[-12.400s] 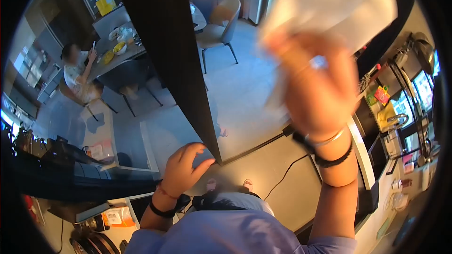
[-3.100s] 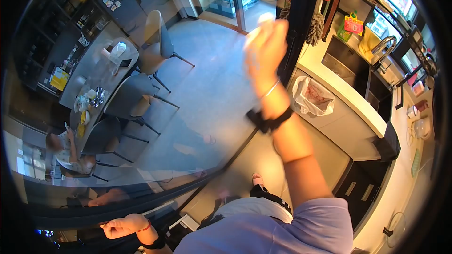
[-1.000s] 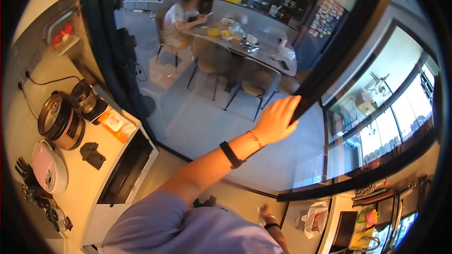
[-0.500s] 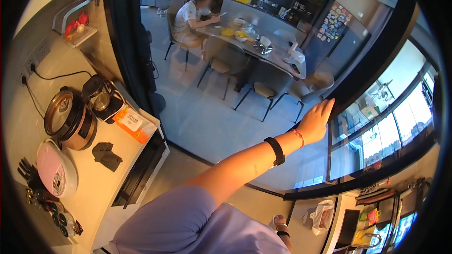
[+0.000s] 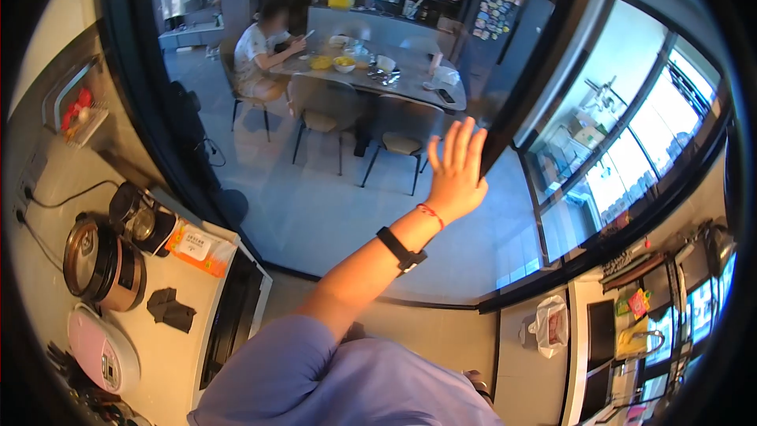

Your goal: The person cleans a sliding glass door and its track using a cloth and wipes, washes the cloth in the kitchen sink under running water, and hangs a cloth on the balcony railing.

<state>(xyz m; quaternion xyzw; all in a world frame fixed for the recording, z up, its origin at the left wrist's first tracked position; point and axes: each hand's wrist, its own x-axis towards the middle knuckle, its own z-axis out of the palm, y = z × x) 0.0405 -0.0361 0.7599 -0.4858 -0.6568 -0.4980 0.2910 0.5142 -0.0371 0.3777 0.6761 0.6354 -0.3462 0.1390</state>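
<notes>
The left hand (image 5: pixel 457 177) has shifted and its fingers (image 5: pixel 464 146), bunched half a second ago, now spread wide. Beyond them stands the clear glass door (image 5: pixel 339 217), its dark frame (image 5: pixel 536 63) just right of the fingers; contact is unclear. The right hand (image 5: pixel 472 375) is mostly hidden; I cannot tell its state.

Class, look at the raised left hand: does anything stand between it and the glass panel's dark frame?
Nothing visible does. The left hand, fingers spread, is right by the frame; whether they touch is unclear. The chairs and table show through the glass, beyond it, not in between.
</notes>
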